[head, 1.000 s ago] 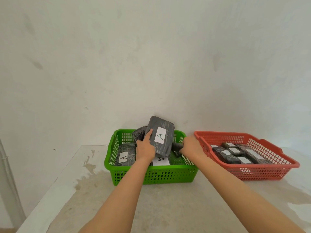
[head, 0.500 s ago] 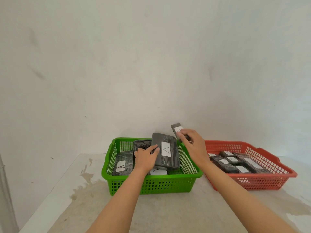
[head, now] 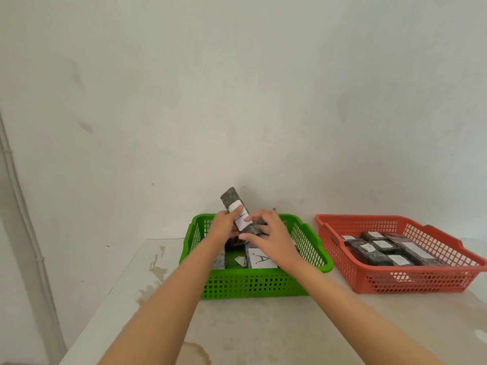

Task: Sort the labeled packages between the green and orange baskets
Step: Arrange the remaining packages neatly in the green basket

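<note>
The green basket (head: pixel 253 285) stands in the middle of the table with dark wrapped packages inside, one showing a white "A" label (head: pixel 261 259). My left hand (head: pixel 221 229) grips a narrow dark package (head: pixel 230 198) with a white label, held upright above the basket. My right hand (head: pixel 271 237) is right beside it over the basket. Its thumb touches that label and its fingers close on a crumpled dark package (head: pixel 257 227) below. The orange basket (head: pixel 395 283) to the right holds several labelled dark packages (head: pixel 379 252).
Both baskets stand at the back of a pale, stained table (head: pixel 263 333), close to a white wall. The table's left edge (head: pixel 113 285) runs diagonally, with a pipe (head: pixel 23 219) on the wall beyond it.
The narrow package, held in my right hand half a second ago, is now in my left hand. The large "A" package that my left hand held upright is down. The view has shifted left.
</note>
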Demonstrator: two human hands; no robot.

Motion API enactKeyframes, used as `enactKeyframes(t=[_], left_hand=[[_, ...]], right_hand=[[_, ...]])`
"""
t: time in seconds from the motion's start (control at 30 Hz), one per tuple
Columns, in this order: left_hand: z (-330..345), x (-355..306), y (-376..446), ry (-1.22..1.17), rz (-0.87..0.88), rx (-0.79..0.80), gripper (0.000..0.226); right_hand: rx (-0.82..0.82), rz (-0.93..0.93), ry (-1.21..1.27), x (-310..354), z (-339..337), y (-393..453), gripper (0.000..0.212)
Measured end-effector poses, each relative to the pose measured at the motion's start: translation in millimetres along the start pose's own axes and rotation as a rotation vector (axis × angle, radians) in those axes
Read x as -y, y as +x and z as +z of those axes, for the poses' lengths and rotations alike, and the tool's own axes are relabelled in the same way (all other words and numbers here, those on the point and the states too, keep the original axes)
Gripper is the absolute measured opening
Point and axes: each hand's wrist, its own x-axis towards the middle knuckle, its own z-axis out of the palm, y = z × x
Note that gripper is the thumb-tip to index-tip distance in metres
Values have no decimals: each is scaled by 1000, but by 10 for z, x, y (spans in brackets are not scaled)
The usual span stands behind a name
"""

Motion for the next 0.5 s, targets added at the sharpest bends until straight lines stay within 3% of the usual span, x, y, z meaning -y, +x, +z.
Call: enactKeyframes(t=[0.07,0.13,0.27,0.4,0.5], left_hand=[[-210,-33,19,139,-1,-91,43],[-431,10,33,431,-35,-163,43],[-597,121,-59,923,-77,-170,36],[-458,253,-111,974,-90,-205,60],[-406,336,-100,960,-113,-204,53]], right_hand=[[101,38,41,28,145,-3,29],[136,79,-47,5,227,-11,27],[67,227,-360,-90,240,-22,23],[79,317,-520,-111,243,-60,32],[-39,356,-677,-111,244,-72,36]])
